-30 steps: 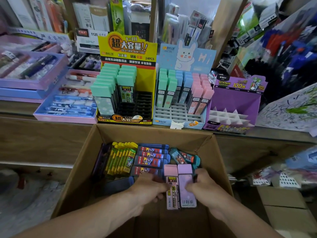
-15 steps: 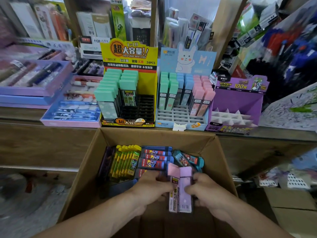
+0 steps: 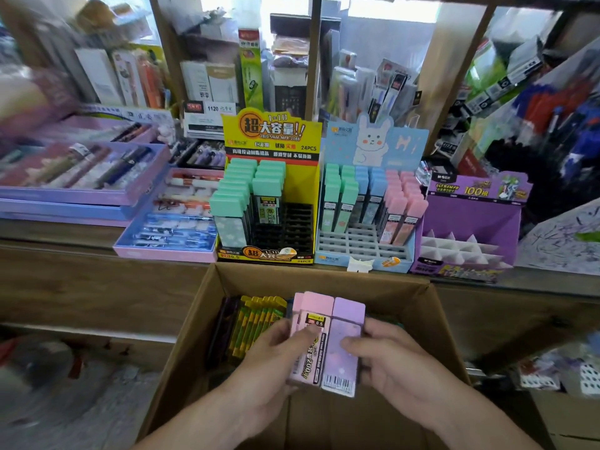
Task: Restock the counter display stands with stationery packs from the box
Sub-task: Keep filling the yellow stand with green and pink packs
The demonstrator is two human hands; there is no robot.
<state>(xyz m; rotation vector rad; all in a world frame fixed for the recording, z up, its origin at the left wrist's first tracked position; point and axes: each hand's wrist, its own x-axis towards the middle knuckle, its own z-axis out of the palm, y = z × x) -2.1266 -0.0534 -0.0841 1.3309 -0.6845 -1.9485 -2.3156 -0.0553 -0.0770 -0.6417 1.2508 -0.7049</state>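
Both hands hold packs above the open box [image 3: 194,345]: the left hand [image 3: 266,362] has its thumb curled over the pink pack [image 3: 310,352], while the right hand [image 3: 393,362] pinches the purple pack [image 3: 344,352] touching it, below the counter's yellow stand [image 3: 311,177].

The pink pack [image 3: 308,349] is showing a yellow-and-red label [image 3: 315,320]; the lilac pack [image 3: 346,352] is carrying faint blossoms and a white barcode patch [image 3: 337,382]. The yellow stand [image 3: 312,180] is flashing orange and black lettering above mint caps [image 3: 232,203]. The blue stand [image 3: 408,142] is wearing a white rabbit [image 3: 370,146], its packs [image 3: 373,193] running mint, blue, pink. The purple stand [image 3: 470,217] is showing white dividers [image 3: 454,247]; the box [image 3: 194,326] is showing brown.
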